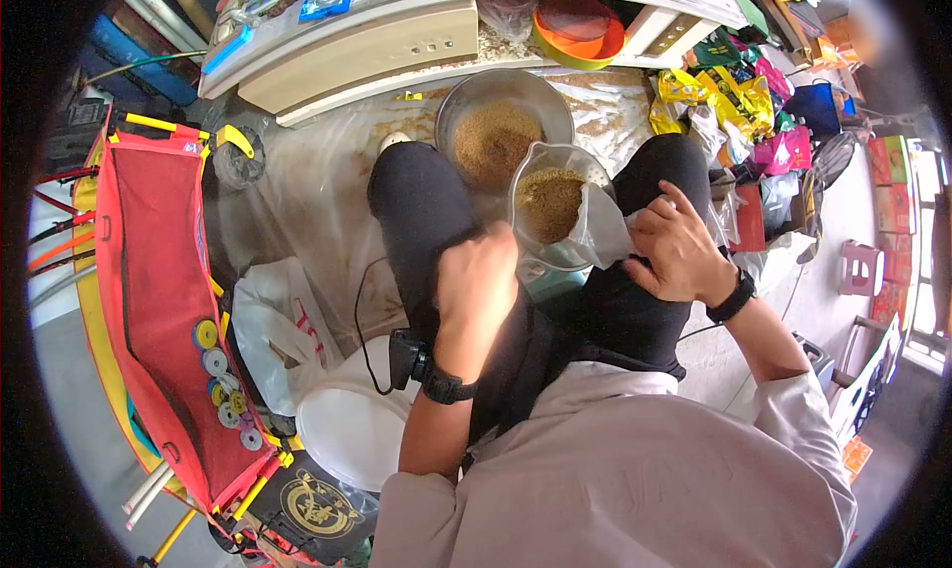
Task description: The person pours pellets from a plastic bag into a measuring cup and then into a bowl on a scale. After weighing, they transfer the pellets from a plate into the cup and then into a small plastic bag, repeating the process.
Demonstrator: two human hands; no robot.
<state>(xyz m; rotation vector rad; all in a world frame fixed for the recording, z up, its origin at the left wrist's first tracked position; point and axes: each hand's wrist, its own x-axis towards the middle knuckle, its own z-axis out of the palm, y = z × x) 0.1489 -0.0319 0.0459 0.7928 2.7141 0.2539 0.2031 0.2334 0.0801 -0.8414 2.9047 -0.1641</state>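
Between my knees stands a clear plastic jug (516,186) with brown granular meal (551,203) in it. My right hand (682,249) grips a translucent, whitish scoop-like piece (601,227) that dips into the jug's right side. Its index finger points away from the grip. My left hand (478,279) is curled closed over my left thigh, close to the jug's left edge; whatever its fingers hold is hidden. Just beyond the jug, a wide metal bowl (453,97) contains more tan and brown meal (496,137).
A white cabinet (367,57) runs along the far side, with orange and red basins (580,33) on its shelf. Colourful packets (729,102) pile up at right. On the left are a red mesh tray (164,241) with line spools and a white bucket lid (347,434).
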